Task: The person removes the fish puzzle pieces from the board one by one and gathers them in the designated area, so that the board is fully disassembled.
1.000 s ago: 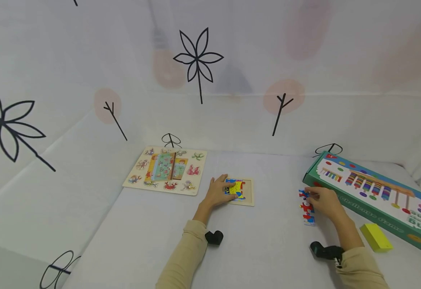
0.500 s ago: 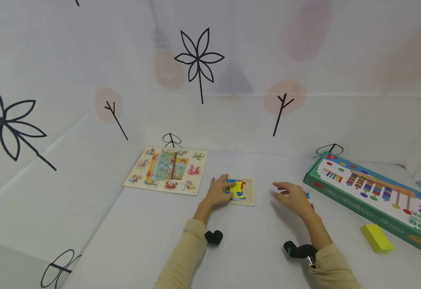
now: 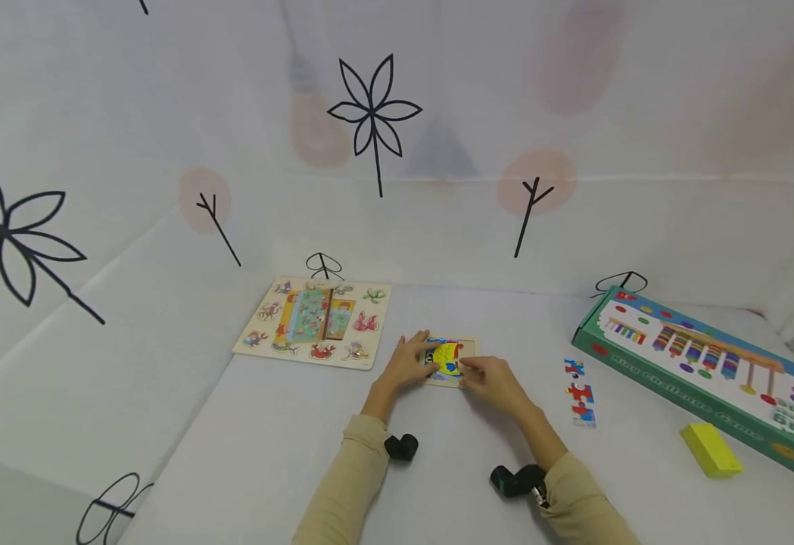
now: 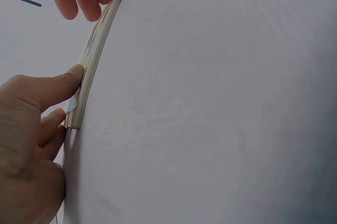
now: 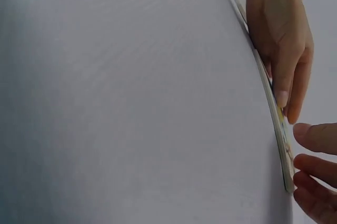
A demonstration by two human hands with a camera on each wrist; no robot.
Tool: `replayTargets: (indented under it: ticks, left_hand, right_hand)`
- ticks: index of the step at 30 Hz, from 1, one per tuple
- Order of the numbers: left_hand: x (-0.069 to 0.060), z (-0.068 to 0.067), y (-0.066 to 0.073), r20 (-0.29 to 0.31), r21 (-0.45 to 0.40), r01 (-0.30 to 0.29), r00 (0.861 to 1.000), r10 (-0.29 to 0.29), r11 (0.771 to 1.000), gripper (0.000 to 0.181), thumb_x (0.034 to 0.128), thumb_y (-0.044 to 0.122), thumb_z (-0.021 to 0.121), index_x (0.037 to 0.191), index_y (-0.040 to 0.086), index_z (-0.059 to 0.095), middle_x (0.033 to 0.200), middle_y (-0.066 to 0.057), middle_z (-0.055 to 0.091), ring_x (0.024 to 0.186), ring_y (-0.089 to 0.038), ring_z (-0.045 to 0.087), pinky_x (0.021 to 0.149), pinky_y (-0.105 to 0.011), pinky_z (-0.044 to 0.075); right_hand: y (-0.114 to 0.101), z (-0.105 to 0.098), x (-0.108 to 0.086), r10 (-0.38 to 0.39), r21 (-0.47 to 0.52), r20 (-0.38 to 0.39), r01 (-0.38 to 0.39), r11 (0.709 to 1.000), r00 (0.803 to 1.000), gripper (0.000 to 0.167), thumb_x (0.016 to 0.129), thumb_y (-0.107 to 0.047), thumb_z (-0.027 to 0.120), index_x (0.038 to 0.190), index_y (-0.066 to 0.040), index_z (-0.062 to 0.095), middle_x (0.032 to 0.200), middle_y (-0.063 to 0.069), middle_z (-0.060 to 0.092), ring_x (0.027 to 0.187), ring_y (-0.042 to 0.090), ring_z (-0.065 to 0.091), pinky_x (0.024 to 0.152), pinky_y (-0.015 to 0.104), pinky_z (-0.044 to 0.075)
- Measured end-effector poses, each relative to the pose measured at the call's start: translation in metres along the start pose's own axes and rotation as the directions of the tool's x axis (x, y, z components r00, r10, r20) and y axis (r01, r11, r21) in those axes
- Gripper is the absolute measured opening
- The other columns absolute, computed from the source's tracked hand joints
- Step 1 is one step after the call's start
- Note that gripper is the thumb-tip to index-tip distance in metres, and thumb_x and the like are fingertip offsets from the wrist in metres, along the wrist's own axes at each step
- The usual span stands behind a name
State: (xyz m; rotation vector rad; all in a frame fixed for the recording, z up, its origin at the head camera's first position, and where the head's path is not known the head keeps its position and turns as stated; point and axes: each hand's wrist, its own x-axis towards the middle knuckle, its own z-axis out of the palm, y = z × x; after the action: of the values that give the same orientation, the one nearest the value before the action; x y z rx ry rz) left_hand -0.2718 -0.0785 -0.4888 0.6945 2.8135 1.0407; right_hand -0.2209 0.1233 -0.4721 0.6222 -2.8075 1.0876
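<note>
A small square jigsaw puzzle in a pale wooden tray lies mid-table, with yellow, blue and red pieces filling its left part. My left hand rests on its left side; thumb and forefinger touch the pieces, as the left wrist view also shows. From the right, my right hand has come to the tray's right edge. Its thumb and fingers stand apart in the right wrist view, and no piece shows between them. Several loose red and blue jigsaw pieces lie in a column further right.
A larger wooden sea-animal puzzle board lies at the back left. On the right stands a long green ring game box. A yellow block sits in front of the box. A white patterned cloth hangs behind the table.
My right hand has left the column of loose pieces and moved left to the right side of the tray. My left hand has stayed on the tray's left side.
</note>
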Motion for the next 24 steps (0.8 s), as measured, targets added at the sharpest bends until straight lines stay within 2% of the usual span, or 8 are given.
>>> replayTargets:
  ticks: [2, 4, 9, 14, 19, 24]
  left_hand:
    - [0.000, 0.000, 0.000, -0.006, -0.015, 0.018, 1.000, -0.018, 1.000, 0.047, 0.0840, 0.020, 0.067, 0.127, 0.003, 0.059, 0.145, -0.016, 0.041, 0.138, -0.027, 0.031, 0.116, -0.048, 0.010]
    - [0.000, 0.000, 0.000, -0.016, -0.039, 0.037, 0.999, -0.038, 0.999, 0.048, 0.0835, 0.020, 0.069, 0.127, 0.003, 0.059, 0.144, -0.014, 0.042, 0.138, -0.026, 0.032, 0.116, -0.045, 0.010]
    - [0.000, 0.001, -0.001, -0.055, -0.084, 0.067, 0.996, -0.072, 0.994, 0.049, 0.0803, 0.019, 0.072, 0.124, 0.002, 0.060, 0.140, -0.011, 0.047, 0.135, -0.024, 0.037, 0.116, -0.044, 0.014]
    - [-0.001, 0.002, -0.001, -0.082, -0.105, 0.088, 0.992, -0.097, 0.991, 0.049, 0.0796, 0.021, 0.074, 0.123, 0.003, 0.061, 0.139, -0.009, 0.049, 0.134, -0.023, 0.039, 0.115, -0.046, 0.016]
    - [-0.004, 0.002, 0.000, -0.097, -0.104, 0.073, 0.992, -0.084, 0.992, 0.047, 0.0805, 0.021, 0.073, 0.123, 0.003, 0.061, 0.137, -0.009, 0.050, 0.133, -0.024, 0.041, 0.114, -0.046, 0.017]
    - [-0.006, -0.001, -0.001, -0.046, -0.077, 0.038, 0.998, -0.041, 0.996, 0.051, 0.0812, 0.022, 0.069, 0.127, 0.002, 0.058, 0.140, -0.009, 0.048, 0.134, -0.022, 0.039, 0.116, -0.039, 0.016]
  right_hand:
    - [-0.003, 0.003, 0.003, 0.001, -0.017, 0.003, -0.001, 1.000, 1.000, 0.035, 0.079, -0.007, 0.072, 0.109, 0.010, 0.065, 0.106, 0.022, 0.067, 0.096, 0.035, 0.062, 0.082, 0.048, 0.050]
    - [-0.005, 0.005, 0.005, 0.001, -0.039, 0.009, -0.001, 0.999, 1.000, 0.034, 0.078, -0.007, 0.072, 0.107, 0.009, 0.066, 0.102, 0.019, 0.068, 0.090, 0.032, 0.062, 0.080, 0.047, 0.050]
    - [-0.011, 0.010, 0.008, 0.022, -0.090, 0.009, -0.022, 0.996, 1.000, 0.028, 0.077, -0.007, 0.074, 0.102, 0.006, 0.070, 0.096, 0.016, 0.070, 0.087, 0.031, 0.062, 0.081, 0.047, 0.049]
    - [-0.015, 0.012, 0.007, 0.059, -0.114, -0.003, -0.059, 0.992, 0.998, 0.024, 0.078, -0.008, 0.074, 0.099, 0.003, 0.072, 0.097, 0.014, 0.071, 0.091, 0.031, 0.063, 0.084, 0.047, 0.048]
    - [-0.014, 0.015, 0.006, 0.045, -0.108, -0.037, -0.049, 0.993, 0.998, 0.019, 0.076, -0.005, 0.075, 0.094, 0.001, 0.073, 0.094, 0.012, 0.071, 0.089, 0.029, 0.064, 0.082, 0.045, 0.050]
    - [-0.012, 0.015, 0.006, 0.043, -0.079, -0.060, -0.047, 0.996, 0.997, 0.017, 0.076, -0.001, 0.075, 0.093, 0.003, 0.073, 0.089, 0.011, 0.071, 0.079, 0.021, 0.063, 0.073, 0.037, 0.053]
